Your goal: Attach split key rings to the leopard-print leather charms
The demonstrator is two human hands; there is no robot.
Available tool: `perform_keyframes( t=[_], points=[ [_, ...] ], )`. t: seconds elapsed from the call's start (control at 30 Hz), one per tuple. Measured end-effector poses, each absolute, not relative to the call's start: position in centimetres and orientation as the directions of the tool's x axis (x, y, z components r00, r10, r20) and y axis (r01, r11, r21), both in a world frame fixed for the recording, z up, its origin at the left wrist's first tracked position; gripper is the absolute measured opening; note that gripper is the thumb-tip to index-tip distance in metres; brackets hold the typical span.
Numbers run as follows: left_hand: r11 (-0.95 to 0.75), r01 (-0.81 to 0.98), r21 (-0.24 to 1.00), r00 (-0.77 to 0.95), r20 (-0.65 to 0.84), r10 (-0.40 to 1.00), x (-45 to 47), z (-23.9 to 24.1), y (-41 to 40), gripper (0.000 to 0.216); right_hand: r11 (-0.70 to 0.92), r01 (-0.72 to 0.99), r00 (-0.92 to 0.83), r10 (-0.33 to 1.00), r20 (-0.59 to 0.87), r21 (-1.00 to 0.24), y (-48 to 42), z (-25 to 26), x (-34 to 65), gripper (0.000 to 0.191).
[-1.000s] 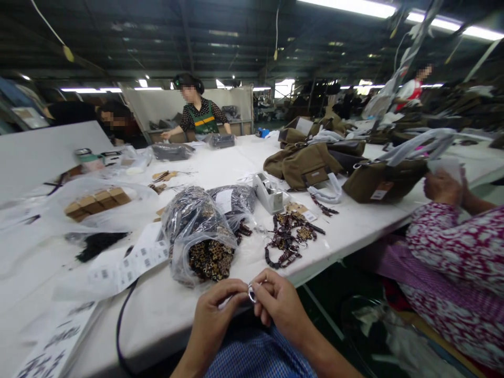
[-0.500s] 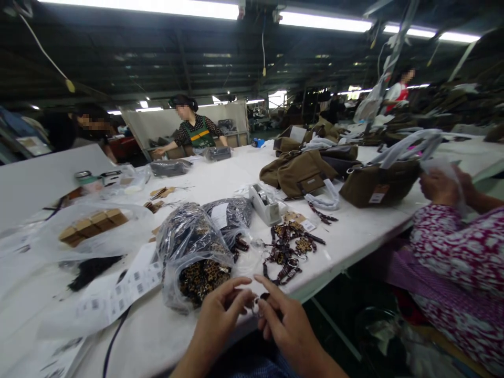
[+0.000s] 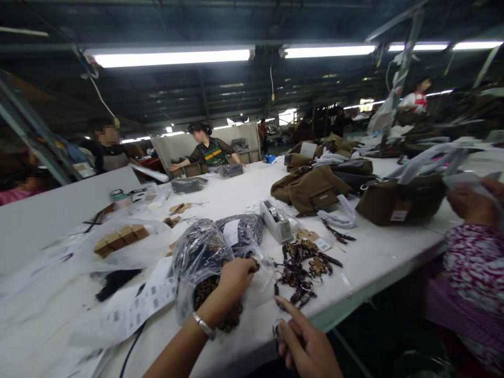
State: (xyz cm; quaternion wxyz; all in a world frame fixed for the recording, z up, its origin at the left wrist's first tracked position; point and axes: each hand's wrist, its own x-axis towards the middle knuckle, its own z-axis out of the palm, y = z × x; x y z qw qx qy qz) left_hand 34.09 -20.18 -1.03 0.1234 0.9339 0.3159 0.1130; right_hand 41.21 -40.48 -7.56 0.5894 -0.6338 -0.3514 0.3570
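My left hand (image 3: 231, 283), with a bracelet on its wrist, reaches over the clear plastic bag (image 3: 185, 262) of leopard-print pieces. Its fingers are closed at a small dark piece beside the bags; what they grip is mostly hidden. Near the table's front edge, my right hand (image 3: 305, 338) pinches a metal ring (image 3: 276, 328) with a dark part on it, index finger stretched out. Just beyond that hand lies a pile of leopard-print and dark strap charms (image 3: 301, 273) with metal rings.
A tape dispenser (image 3: 276, 223) stands behind the charms. Brown handbags (image 3: 401, 199) sit to the right, near a co-worker's hand (image 3: 472, 202). Left are a label sheet (image 3: 145, 299) and bagged cardboard pieces (image 3: 122, 240). Another person (image 3: 212, 149) works across the white table (image 3: 244, 189).
My hands have parted. The left has moved forward to the dark pieces by the plastic bags; the right keeps the metal ring near the edge. The camera view has tilted up and shifted left.
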Motion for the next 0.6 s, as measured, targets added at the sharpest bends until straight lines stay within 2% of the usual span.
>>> perform_keyframes(
  t=[0.1, 0.27, 0.47, 0.6],
  points=[
    [-0.765, 0.490, 0.419, 0.752, 0.240, 0.613, 32.4, -0.2, -19.3, 0.021, -0.038, -0.031, 0.503, 0.863, -0.048, -0.999, -40.3, -6.8, 41.6, 0.069],
    [-0.706, 0.420, 0.570, 0.599, 0.411, 0.687, 30.6, 0.2, -17.7, 0.022, 0.004, -0.110, 0.481, 0.875, -0.050, -0.994, -38.7, -6.1, 41.4, 0.068],
    [-0.696, 0.309, 0.648, 0.484, 0.523, 0.701, 31.1, 2.2, -18.0, 0.024, 0.086, -0.186, 0.447, 0.895, -0.007, -0.979, -36.1, -6.0, 40.8, 0.073],
    [-0.707, 0.124, 0.696, 0.485, 0.579, 0.655, 31.7, 4.3, -20.0, 0.018, 0.142, -0.195, 0.445, 0.895, 0.042, -0.970, -34.3, -5.5, 41.1, 0.077]
  ],
)
